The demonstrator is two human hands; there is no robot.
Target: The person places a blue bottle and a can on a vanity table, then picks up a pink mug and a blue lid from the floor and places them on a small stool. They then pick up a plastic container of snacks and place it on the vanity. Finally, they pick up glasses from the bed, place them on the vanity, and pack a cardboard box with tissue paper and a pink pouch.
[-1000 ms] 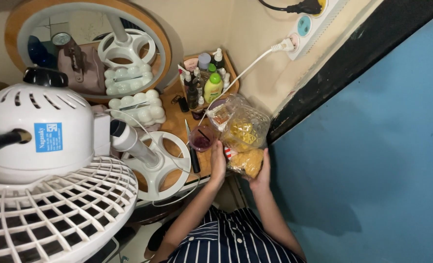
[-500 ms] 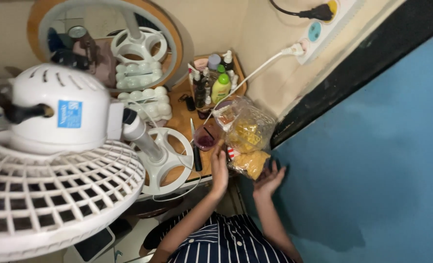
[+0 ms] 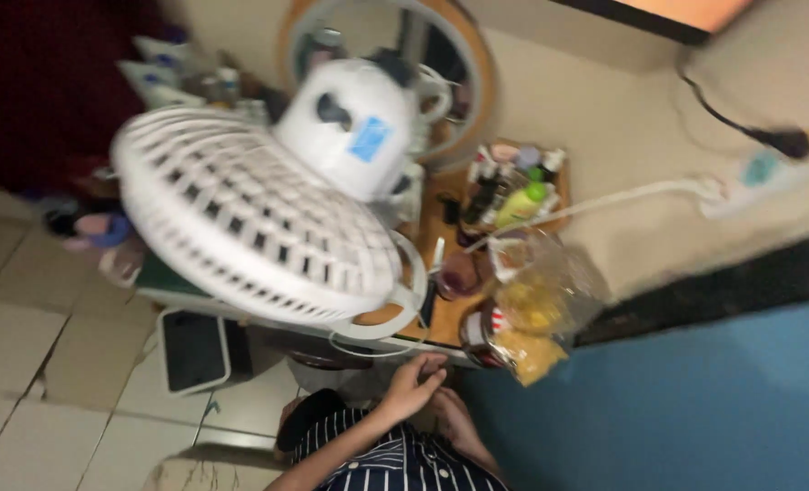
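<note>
Both hands low together, left hand [image 3: 415, 386] nearer; clear snack bag [image 3: 536, 318] up-right of the fingers [image 3: 433, 366], seemingly loose, gripping nothing; blurred.

The scene is dimly lit by warm, yellowish indoor light. The upper left corner falls into deep, reddish shadow, and the floor tiles [image 3: 50, 364] are grey and underexposed. Strong motion blur smears the entire frame: the grille of the white fan [image 3: 259, 218] shows streaked ribs, and the bottles on the wooden shelf [image 3: 513, 182] lose their outlines. The clear plastic bag [image 3: 536, 314] carries soft glare. Both hands [image 3: 427, 395] are blurred and shaded. A bright orange patch burns at the top edge.
</note>
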